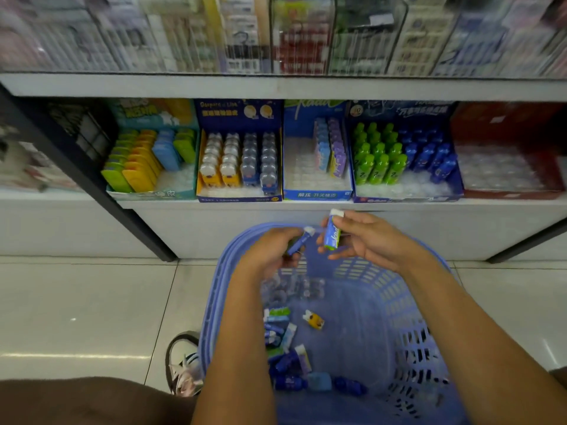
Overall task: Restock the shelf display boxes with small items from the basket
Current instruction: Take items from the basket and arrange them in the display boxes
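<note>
Left hand (274, 251) pinched a blue stick (299, 242), right hand (369, 237) a green eraser (333, 234). Both probably belonged upright in the half-empty box (317, 195).

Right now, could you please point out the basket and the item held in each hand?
basket (210, 302): head view, left rim.
green item (333, 235): head view, its printed side.
blue item (299, 242): head view, its exposed body.

Reaches forward; pinches a small blue white-tipped stick (299, 242) in left hand (273, 250), a green-blue packet (333, 234) in right hand (365, 237), knuckles near, apart.
</note>
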The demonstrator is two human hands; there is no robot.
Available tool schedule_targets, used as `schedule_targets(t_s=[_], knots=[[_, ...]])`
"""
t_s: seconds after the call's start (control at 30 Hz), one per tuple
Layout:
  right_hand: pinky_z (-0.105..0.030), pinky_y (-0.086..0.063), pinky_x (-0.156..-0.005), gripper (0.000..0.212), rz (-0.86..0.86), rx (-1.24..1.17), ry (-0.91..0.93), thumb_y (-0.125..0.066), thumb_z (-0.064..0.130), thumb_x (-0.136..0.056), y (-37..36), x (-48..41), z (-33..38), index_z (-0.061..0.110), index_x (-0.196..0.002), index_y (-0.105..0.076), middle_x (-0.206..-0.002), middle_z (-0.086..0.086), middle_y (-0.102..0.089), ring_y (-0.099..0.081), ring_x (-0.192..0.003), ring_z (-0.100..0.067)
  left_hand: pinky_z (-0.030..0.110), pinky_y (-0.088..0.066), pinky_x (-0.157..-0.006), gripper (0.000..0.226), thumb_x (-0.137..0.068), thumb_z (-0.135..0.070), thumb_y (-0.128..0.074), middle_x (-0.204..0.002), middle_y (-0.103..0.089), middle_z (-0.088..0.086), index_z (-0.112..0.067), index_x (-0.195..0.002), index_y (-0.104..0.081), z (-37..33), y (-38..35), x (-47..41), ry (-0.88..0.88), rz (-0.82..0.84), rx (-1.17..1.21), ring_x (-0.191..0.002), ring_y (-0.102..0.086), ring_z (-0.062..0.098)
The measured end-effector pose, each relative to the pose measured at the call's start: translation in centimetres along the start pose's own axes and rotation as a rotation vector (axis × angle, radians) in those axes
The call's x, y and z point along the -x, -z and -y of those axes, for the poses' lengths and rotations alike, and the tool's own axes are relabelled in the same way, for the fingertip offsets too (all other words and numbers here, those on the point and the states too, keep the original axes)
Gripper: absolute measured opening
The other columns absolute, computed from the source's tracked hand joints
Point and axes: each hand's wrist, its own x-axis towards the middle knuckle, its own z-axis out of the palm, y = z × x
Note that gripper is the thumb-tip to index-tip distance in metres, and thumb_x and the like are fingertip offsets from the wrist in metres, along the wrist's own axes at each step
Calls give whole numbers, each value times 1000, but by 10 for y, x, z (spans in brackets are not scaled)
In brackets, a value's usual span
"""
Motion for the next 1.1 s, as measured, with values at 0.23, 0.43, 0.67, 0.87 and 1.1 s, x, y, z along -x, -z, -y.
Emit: schedule_targets(t_s=[0.23, 0.43, 0.67, 0.87, 1.1], knots=[[-16, -43, -43, 12, -302, 355, 266, -51, 9, -95, -27, -18, 55, 14, -103, -44, -77, -12, -67, -60, -46, -11, 20, -34, -45, 25, -95, -32, -55, -64, -55, -2, -11, -84, -62, -41, 26, 28, -283, -168, 114, -48, -43, 6], [-18, -48, -56, 13, -418, 674, 405, -68, 24, -85, -43, -46, 76, 32, -80, -59, -71, 10, -69, -61, -59, -5, 23, -43, -57, 19, -94, -25, -57, -67, -56, -3, -14, -79, -62, -47, 48, 34, -411, -409, 339, -60, -50, 10], [-27, -47, -67, 12, -591, 621, 462, -60, 15, -90, -52, -86, 90, 24, -98, -63, -83, 6, -62, -57, -76, -13, 25, -49, -75, 21, -90, 2, -57, -65, -67, -15, 0, -110, -60, -47, 66, 31, -489, -395, 492, -73, -56, 13], [-17, -48, -66, 18, -768, 724, 503, -64, 12, -87, -22, -81, 92, 10, -105, -64, -88, -5, -63, -59, -75, -12, 19, -48, -60, 8, -89, -6, -61, -63, -62, -7, -9, -95, -66, -45, 58, 25, -451, -346, 447, -63, -55, 8], [-20, -47, -84, 20, -709, 904, 539, -64, 12, -87, -6, -76, 99, 7, -106, -67, -94, -1, -64, -59, -87, -13, 21, -42, -54, 7, -90, -17, -63, -59, -54, -5, -16, -86, -69, -46, 38, 20, -401, -281, 394, -54, -45, 7]])
